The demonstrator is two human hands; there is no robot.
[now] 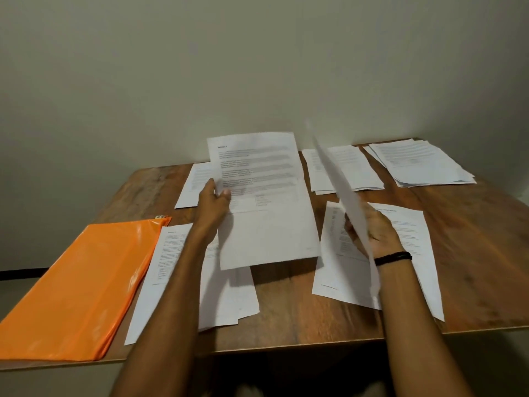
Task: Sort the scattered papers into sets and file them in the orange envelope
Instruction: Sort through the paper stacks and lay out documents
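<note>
Sheet 1, printed (pixel 266 196): held clear of the table (pixel 286 310), over the gap between the 2 near piles. Its long axis runs away from the person, with the heading at the far end and the printed face tilted toward the camera.
Left hand (pixel 213 206): pinches sheet 1 at its left long edge, about midway, thumb on the printed face.
Sheet 2 (pixel 352 202): seen almost edge-on and blurred; long axis near upright, leaning away.
Right hand (pixel 372 233): grips sheet 2 low on its edge, above the near-right pile (pixel 412 253); a dark wristband (pixel 393 257) sits on that wrist.
Near-left pile (pixel 169 282): lies under the left forearm, just beside the envelope.
Orange envelope (pixel 77 287): flat at the table's near-left corner, left of the left hand, holding nothing that shows. Long axis runs from near-left to far-right, and what looks like a zip end (pixel 161 216) points to the far side. Judged the left hand's reach, being the nearer.
Far piles, 3 (pixel 191 184) (pixel 357 167) (pixel 423 164): lie along the back edge, well apart from the envelope.
</note>
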